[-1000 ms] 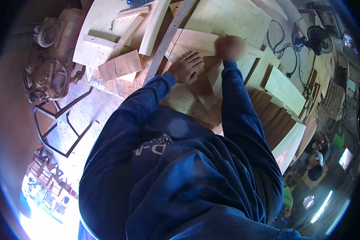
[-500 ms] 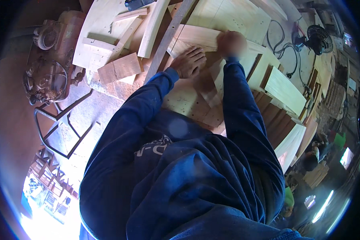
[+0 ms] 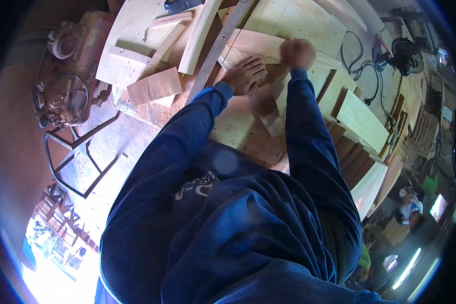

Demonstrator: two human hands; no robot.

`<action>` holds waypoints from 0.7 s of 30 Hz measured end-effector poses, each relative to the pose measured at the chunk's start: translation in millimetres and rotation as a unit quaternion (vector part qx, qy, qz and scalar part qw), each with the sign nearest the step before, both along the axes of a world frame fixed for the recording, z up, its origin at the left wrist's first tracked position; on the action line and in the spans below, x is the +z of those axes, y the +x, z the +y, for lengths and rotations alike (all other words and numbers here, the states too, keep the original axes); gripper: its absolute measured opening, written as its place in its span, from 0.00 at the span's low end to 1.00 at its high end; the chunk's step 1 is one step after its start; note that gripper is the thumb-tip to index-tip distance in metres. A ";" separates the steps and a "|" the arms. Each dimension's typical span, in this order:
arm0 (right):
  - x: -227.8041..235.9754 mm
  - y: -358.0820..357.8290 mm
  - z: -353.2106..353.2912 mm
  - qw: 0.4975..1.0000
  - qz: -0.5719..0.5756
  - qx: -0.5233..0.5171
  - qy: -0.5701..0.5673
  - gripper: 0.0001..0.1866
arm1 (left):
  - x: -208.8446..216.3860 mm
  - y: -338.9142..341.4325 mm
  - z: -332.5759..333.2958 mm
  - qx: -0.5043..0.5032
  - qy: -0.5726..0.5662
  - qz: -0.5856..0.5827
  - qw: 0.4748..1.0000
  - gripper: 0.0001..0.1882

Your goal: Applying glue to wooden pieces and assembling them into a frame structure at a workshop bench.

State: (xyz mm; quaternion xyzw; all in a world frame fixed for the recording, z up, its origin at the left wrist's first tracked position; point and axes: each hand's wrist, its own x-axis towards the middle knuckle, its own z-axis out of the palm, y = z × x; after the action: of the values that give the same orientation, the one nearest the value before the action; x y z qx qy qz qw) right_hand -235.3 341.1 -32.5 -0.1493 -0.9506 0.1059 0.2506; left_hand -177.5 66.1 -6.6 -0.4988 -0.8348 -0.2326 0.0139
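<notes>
Up near the top centre of the frame, both arms in dark blue sleeves reach forward from the lower edge over a workbench [image 3: 137, 30] covered in pale wood. The left hand [image 3: 245, 75] lies palm down, fingers stretched out and slightly apart, pressing flat on a reddish-brown wooden board [image 3: 266, 109] that runs from under the hand down toward the body. The left forearm comes in on a slant from the lower left, elbow bent outward. The right hand [image 3: 298, 53] sits just beside it, a little higher and to the right, curled into a fist with the fingers drawn together; it is blurred, and whether anything is clamped inside it cannot be told. The right arm is nearly straight, running up the middle of the frame. The board rests on a wide pale plank [image 3: 238, 126] between the two arms. To the left of the hands a long thin strip of wood [image 3: 215, 53] crosses the bench diagonally, and a short brown block [image 3: 154, 86] lies further left. A small black fan [image 3: 405, 53] stands at the upper right, and a dusty motor [image 3: 61, 96] sits at the upper left.
</notes>
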 end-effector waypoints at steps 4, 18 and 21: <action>-1.7 -6.5 5.5 1.000 -0.004 0.004 0.005 0.14 | 0.1 -6.6 4.7 0.002 0.004 0.009 1.000 0.30; 0.2 -24.3 16.0 0.999 -0.031 -0.005 0.012 0.16 | -2.1 -23.6 18.4 0.011 0.030 0.011 0.999 0.29; 0.0 -28.5 19.0 0.999 -0.034 -0.006 0.012 0.16 | -3.9 -27.1 20.8 0.011 0.028 0.009 1.000 0.30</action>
State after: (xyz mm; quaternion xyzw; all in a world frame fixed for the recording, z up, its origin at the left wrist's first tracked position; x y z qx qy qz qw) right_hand -263.8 360.1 -32.5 -0.1556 -0.9589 0.0876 0.2205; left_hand -204.6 86.9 -10.5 -0.4908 -0.8334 -0.2511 0.0378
